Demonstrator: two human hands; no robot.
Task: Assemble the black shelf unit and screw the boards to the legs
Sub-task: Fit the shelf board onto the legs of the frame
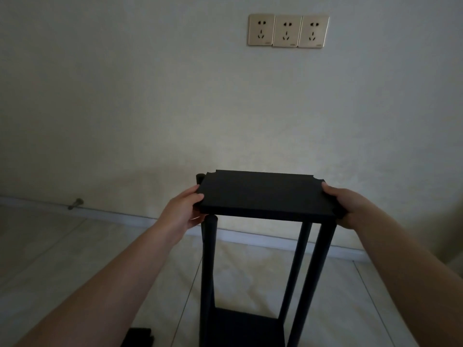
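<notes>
Two bare forearms reach out from the camera toward the black shelf unit (263, 246), which stands on the tiled floor (75, 246) near a pale wall (150, 96) with three sockets (288, 30). Its top board (265, 194) sits across the upright legs (310, 279), above a lower board (248, 326). The left hand (184, 209) grips the board's left end, thumb on top and fingers underneath; the right hand (347, 204) grips the right end likewise. Judging from the notched corners, the step is seating the board: each notch should settle evenly against its leg, level, before any screw goes in. A far-left leg top (200, 177) shows beside its notch.
</notes>
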